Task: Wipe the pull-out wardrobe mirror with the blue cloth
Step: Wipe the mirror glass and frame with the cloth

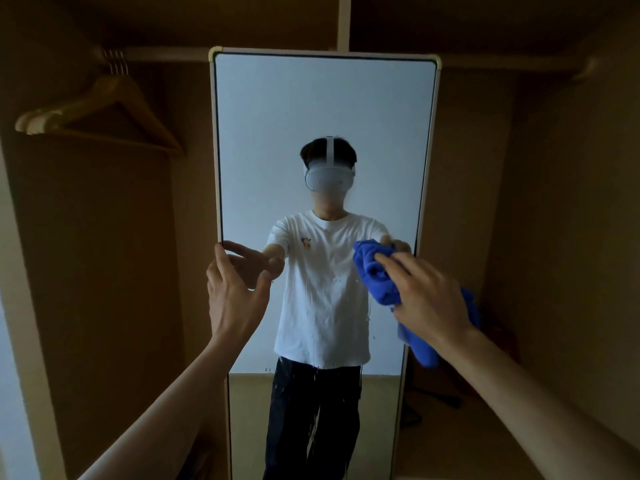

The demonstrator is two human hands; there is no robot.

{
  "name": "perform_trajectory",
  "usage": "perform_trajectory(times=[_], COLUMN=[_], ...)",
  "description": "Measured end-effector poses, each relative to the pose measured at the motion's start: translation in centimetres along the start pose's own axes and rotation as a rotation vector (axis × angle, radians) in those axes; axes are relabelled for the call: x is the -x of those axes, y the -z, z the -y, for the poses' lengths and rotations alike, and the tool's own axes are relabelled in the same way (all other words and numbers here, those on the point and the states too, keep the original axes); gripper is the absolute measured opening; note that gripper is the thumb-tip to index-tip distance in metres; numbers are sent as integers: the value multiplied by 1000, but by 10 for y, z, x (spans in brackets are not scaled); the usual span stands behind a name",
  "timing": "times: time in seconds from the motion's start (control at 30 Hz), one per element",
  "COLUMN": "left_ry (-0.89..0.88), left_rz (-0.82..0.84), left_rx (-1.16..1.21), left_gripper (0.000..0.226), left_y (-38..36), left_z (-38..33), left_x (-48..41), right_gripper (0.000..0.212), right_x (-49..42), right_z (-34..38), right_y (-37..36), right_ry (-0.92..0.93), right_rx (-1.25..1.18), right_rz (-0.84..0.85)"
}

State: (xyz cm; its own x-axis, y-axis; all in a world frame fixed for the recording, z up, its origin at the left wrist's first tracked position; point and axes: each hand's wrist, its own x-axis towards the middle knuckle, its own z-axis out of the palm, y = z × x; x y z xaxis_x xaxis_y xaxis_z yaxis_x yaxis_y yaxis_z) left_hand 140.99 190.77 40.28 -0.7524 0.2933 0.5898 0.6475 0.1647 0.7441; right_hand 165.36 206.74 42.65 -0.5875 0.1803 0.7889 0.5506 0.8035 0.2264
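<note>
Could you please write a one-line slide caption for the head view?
Right hand presses the blue cloth to the wardrobe mirror while the open left hand reaches its left edge.

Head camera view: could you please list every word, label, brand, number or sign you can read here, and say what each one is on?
No readable text anywhere in this view.
Reflected white T-shirt in the mirror: a small coloured chest graphic, too small and blurred to read as letters.
Reflected headset: no marking legible.
Blue cloth in the right hand, wooden hangers, left hand: no lettering visible.
</note>
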Motion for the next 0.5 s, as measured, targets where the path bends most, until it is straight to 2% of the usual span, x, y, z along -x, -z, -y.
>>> perform_trajectory(times=[0.1, 0.23, 0.33, 0.4, 0.5], left_ry=[11, 19, 27, 31, 26], left_rz=[-2, 3, 5, 5, 7], left_rx=[3, 25, 20, 21, 23], left_gripper=[93, 92, 92, 92, 90], left_y=[0, 2, 5, 7, 10], left_z=[-1, -3, -2, -1, 2], left_x=[0, -3, -6, -8, -12], right_gripper=[66, 41, 25, 23, 33], right_x=[0, -20, -32, -37, -39], right_z=[1, -4, -9, -9, -4], right_y=[2, 15, 23, 24, 21], right_ry=[-50, -269, -364, -400, -474], right_rx=[-87, -230, -239, -222, -209], right_rz=[-31, -192, -311, -318, -297])
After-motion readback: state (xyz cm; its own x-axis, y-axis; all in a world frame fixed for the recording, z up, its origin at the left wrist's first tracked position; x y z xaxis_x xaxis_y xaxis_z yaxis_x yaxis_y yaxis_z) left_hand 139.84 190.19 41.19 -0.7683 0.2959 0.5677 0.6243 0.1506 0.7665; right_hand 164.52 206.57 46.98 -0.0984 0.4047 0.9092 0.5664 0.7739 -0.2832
